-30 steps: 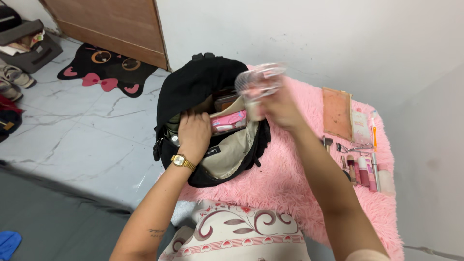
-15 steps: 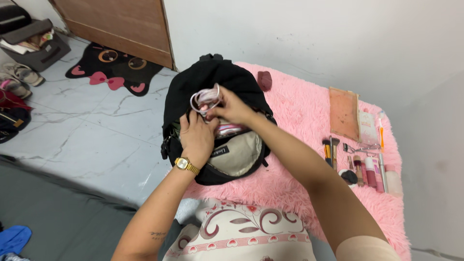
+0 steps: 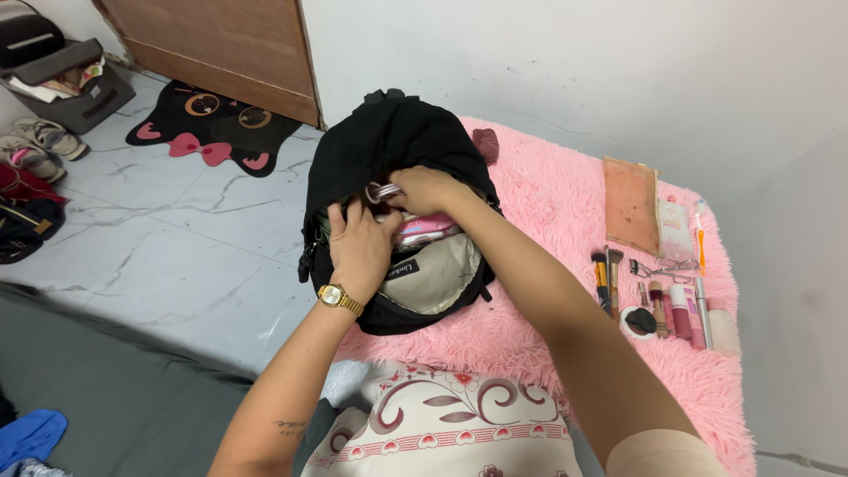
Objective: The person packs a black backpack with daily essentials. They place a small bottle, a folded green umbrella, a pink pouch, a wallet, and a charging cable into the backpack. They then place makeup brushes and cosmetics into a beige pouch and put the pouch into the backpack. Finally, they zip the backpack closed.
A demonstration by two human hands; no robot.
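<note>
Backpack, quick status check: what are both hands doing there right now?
Left hand grips the black backpack opening. Right hand pushes a clear pinkish item inside. Pink packets crowd the opening.

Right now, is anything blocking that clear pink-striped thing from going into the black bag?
Nothing visible blocks it: the left hand holds the black backpack open, and the right hand pushes the clear pink-striped item inside.

Clear ribbed thing (image 3: 382, 191) mostly sunk in black backpack (image 3: 389, 141), kind unclear. Right hand (image 3: 428, 188) fingertips hidden in bag opening. Left hand (image 3: 358, 243) covers bag's near rim. Pink packet (image 3: 422, 228) half hidden. Small cosmetics (image 3: 671, 305) on pink rug (image 3: 548, 212) too small to tell. Shoes (image 3: 40, 137) cut by left edge.
</note>
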